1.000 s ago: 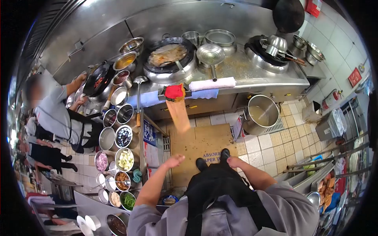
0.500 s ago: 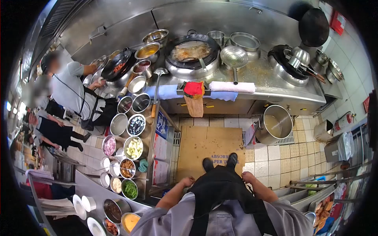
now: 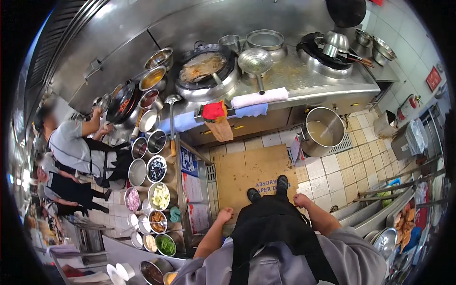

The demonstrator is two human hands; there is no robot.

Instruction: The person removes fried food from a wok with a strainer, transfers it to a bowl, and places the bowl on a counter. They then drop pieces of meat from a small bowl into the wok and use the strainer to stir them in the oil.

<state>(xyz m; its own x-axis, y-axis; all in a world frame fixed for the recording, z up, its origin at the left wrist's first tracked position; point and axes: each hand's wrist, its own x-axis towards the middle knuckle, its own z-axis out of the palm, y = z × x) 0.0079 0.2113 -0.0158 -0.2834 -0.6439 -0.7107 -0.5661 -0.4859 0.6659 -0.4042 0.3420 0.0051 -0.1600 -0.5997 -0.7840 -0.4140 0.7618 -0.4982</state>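
Note:
My left hand (image 3: pixel 225 214) hangs curled in a loose fist to the left of my black apron (image 3: pixel 268 216), with nothing seen in it. On the apron's other side my right hand (image 3: pixel 300 200) is also curled, and no object shows in its fingers. A flattened cardboard sheet (image 3: pixel 237 166) lies under my shoes. Ahead, a wok (image 3: pixel 204 66) on the stove holds bubbling oil and food, with a metal utensil resting in it. A perforated strainer (image 3: pixel 255 61) rests to its right. A long-handled ladle (image 3: pixel 173 102) leans at the counter's left end.
Bowls of ingredients, including chopped greens (image 3: pixel 165 244), line the left counter. A large stockpot (image 3: pixel 324 132) stands on the tiles at right. Folded towels (image 3: pixel 260 98) lie along the stove edge. A co-worker (image 3: pixel 71 137) stands at another wok (image 3: pixel 124 102) on the left.
My view has turned and tilted, so the stove sits further left and slanted. My left hand has moved slightly outward from the apron. The co-worker's arm has shifted at the left wok.

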